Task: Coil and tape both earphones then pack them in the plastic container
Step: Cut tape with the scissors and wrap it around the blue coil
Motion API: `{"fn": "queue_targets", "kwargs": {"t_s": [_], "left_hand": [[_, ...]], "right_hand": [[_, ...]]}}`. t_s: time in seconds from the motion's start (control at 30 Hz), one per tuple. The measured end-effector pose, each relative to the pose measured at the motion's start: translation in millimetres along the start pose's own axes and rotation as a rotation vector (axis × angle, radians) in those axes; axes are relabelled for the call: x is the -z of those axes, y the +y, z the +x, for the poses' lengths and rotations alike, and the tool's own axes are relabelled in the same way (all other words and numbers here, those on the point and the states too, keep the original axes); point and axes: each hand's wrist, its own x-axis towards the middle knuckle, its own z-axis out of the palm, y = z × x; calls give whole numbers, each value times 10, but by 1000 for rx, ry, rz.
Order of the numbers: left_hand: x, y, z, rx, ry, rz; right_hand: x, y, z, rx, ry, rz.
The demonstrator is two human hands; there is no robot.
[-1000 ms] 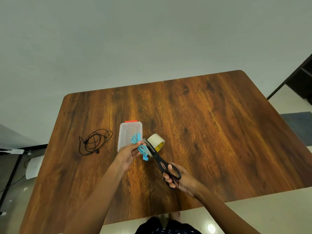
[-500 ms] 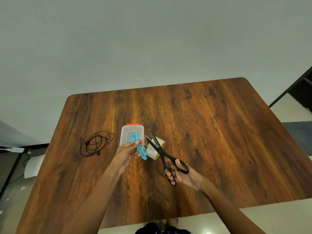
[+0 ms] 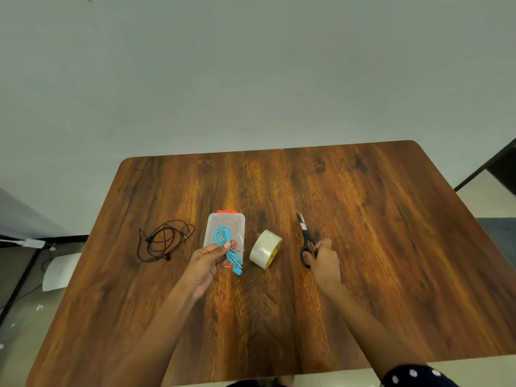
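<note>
My left hand grips the coiled blue earphones just above the near end of the clear plastic container, which has red clips. The black earphones lie loosely looped on the table to the left. A roll of clear tape stands on edge right of the container. The black scissors lie flat on the table with blades shut, pointing away from me. My right hand rests on their handles, fingers still around the loops.
The wooden table reaches from a grey wall at the back to the near edge by my body. A white sheet of paper and cables lie on the floor to the left.
My right hand has carried the scissors from the tape roll out to the right and laid them on the table. The left hand keeps the blue coil over the container.
</note>
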Motion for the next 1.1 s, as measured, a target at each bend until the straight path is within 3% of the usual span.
{"fn": "queue_targets", "kwargs": {"t_s": [0.17,0.3,0.5,0.63,0.77,0.83,0.97,1.1], "left_hand": [[31,-14,-10,32,2,-23],[42,-19,0,36,10,-33],[65,-34,38,51,25,-35],[52,-27,36,64,16,-27],[37,-9,19,66,11,-13],[29,-9,13,61,8,-11],[32,-12,5,65,-13,-10],[31,-24,-10,63,-47,4]], "right_hand": [[-114,18,82,-43,-62,-330],[-158,16,47,7,-70,-378],[-383,-219,-251,189,12,-13],[-630,-485,-253,7,-101,285],[-759,-688,-70,-118,-23,411],[-705,-728,8,-42,-9,280],[-544,-670,159,294,-53,-336],[-441,-597,205,374,-190,-650]]}}
